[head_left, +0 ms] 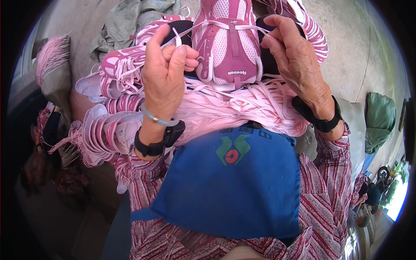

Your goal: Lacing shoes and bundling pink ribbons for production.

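A pink and white sports shoe upper (235,54) lies in front of me, its heel end toward my body. A pale pink shoelace (212,24) runs across it, with one length drawn out to each side. My left hand (167,73) is closed on the left length, its index finger raised and the other fingers curled. On the other side, my right hand (299,67) pinches the right length between thumb and fingers. Below the upper, a thick heap of loose pink laces (212,108) lies across my lap.
Several more pink and white uppers (115,71) are piled at my left, with a stacked row (104,134) nearer me. Others (315,37) stand at the far right. Grey-green cloth (119,28) lies on the floor at far left. A green cloth-like bundle (379,117) is at right.
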Demonstrator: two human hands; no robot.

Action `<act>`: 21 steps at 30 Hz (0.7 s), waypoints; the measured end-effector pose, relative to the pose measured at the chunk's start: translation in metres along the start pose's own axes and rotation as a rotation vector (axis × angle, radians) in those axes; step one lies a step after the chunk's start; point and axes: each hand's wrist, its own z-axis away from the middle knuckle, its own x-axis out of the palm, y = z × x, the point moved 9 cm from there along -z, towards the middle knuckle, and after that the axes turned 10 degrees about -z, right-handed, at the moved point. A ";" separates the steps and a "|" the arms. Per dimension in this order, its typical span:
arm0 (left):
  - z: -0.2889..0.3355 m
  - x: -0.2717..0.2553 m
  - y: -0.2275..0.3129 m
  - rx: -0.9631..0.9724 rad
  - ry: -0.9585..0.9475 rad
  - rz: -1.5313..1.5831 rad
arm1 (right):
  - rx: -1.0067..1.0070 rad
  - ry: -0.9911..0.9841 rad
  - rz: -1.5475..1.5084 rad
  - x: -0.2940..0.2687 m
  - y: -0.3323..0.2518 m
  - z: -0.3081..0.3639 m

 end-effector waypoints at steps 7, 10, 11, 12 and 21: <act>-0.007 0.009 -0.004 -0.158 -0.236 -0.012 | -0.197 -0.039 0.078 0.009 -0.002 -0.019; -0.006 0.002 -0.002 -0.192 -0.229 -0.075 | -0.119 -0.129 0.125 0.013 0.009 -0.034; -0.004 -0.001 -0.010 -0.291 -0.244 -0.158 | -0.111 -0.185 0.167 0.015 0.011 -0.036; -0.004 -0.003 -0.001 -0.219 -0.255 -0.123 | -0.104 -0.242 0.209 0.018 0.011 -0.037; -0.029 0.011 0.013 0.060 -0.253 -0.359 | -0.106 -0.356 0.295 0.022 -0.002 -0.036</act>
